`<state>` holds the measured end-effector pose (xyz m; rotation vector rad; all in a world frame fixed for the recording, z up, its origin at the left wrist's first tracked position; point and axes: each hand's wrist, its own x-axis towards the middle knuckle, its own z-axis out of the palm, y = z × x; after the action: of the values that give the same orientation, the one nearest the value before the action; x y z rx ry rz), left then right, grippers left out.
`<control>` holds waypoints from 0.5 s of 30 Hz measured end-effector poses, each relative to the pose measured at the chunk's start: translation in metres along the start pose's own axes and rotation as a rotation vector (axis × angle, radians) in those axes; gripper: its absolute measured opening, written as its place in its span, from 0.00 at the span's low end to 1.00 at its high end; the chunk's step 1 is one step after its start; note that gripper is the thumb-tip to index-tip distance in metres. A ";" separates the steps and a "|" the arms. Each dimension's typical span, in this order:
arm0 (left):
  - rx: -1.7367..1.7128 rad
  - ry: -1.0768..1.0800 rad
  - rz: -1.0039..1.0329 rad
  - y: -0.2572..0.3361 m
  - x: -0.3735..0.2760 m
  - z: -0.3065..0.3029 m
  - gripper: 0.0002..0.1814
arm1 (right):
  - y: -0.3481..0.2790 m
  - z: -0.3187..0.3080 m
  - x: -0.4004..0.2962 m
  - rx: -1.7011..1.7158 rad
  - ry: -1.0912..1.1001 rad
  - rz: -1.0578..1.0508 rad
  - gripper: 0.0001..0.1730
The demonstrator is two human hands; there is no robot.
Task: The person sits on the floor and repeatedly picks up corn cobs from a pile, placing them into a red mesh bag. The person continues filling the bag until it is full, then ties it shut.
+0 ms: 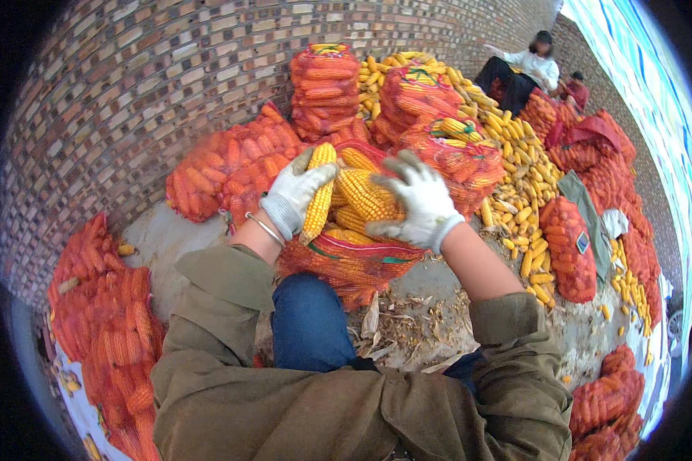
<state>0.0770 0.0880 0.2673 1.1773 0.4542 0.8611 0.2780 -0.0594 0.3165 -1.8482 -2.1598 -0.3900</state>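
Both my hands wear white work gloves over an unclosed red mesh sack filled with corn cobs. My left hand grips a yellow corn cob, held nearly upright at the sack's left side. Fingers spread, my right hand rests against the cobs on the right side of the opening. Husked cobs heap up between the two hands. A red band with green string runs along the front of the sack's mouth. The right hand's fingertips partly overlap the cobs, and no cob is clearly clasped in it.
Filled red mesh sacks stand against the brick wall, with more sacks at left. A loose corn heap spreads on the right. Husk scraps litter the concrete floor. A person sits beyond the heap, another figure behind.
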 end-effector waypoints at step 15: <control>1.245 -0.104 0.208 -0.012 0.010 0.071 0.39 | 0.058 0.047 -0.010 1.245 0.644 0.938 0.20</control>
<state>0.1378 0.0505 0.2819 2.4278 0.8343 0.6525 0.3351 -0.0425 0.2704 -1.3780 -0.5908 0.4347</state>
